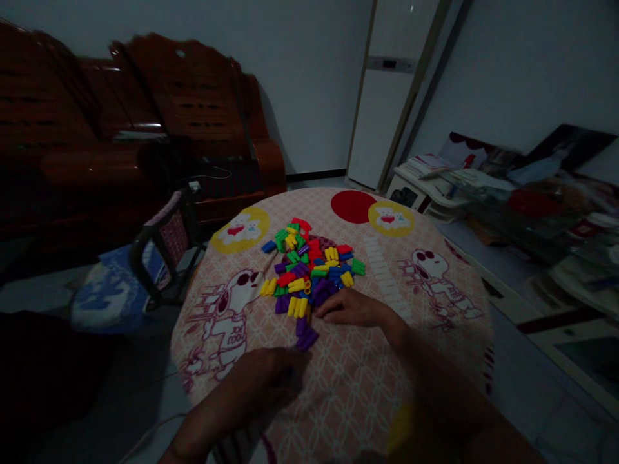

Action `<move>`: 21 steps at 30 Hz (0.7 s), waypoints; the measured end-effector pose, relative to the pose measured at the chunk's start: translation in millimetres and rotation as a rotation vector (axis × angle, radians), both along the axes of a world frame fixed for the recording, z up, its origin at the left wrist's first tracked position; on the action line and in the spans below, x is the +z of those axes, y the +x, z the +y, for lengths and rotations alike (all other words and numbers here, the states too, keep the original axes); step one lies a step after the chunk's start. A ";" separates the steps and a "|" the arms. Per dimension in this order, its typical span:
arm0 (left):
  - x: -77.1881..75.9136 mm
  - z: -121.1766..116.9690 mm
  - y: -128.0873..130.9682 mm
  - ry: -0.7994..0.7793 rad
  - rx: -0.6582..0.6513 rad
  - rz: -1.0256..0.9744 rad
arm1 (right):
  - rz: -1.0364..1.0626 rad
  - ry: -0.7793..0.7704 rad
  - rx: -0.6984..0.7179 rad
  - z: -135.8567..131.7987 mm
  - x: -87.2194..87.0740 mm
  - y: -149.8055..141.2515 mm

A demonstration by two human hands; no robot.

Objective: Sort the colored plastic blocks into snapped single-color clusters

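A pile of small plastic building blocks [297, 307], shaped like joined tubes in yellow, purple, red, green and blue, lies on the round table. My right hand [355, 307] is at the near right edge of the pile, fingers curled together beside purple blocks [323, 291]. Whatever its fingertips grip is hidden. Closer to me, my left hand [275, 374] is closed, its fingers in shadow. A dark bluish spot shows at the fingers, too dim to name. Just beyond them lies a purple block [306, 339].
A patterned cloth with cartoon dogs covers the table [348, 386]. Left of it stands a chair [167, 248], with wooden sofas [193, 109] behind. On the right is a cluttered low cabinet [512, 258]. A tall white appliance [382, 116] stands at the back.
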State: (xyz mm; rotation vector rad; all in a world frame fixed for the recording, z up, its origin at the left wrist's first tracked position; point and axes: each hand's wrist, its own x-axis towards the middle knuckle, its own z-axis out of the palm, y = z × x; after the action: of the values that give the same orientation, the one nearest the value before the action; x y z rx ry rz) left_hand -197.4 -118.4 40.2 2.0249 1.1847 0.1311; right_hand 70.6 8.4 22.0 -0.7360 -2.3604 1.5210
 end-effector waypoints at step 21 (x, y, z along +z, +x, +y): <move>-54.8 48.7 30.6 0.747 0.354 0.041 | 0.237 0.286 -1.263 42.6 -40.1 35.5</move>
State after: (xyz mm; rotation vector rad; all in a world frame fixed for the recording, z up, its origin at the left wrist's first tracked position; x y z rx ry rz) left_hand -166.7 -69.7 -14.6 2.4086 1.6839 0.8129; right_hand 106.1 51.0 -18.1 -1.4367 -1.3101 0.6278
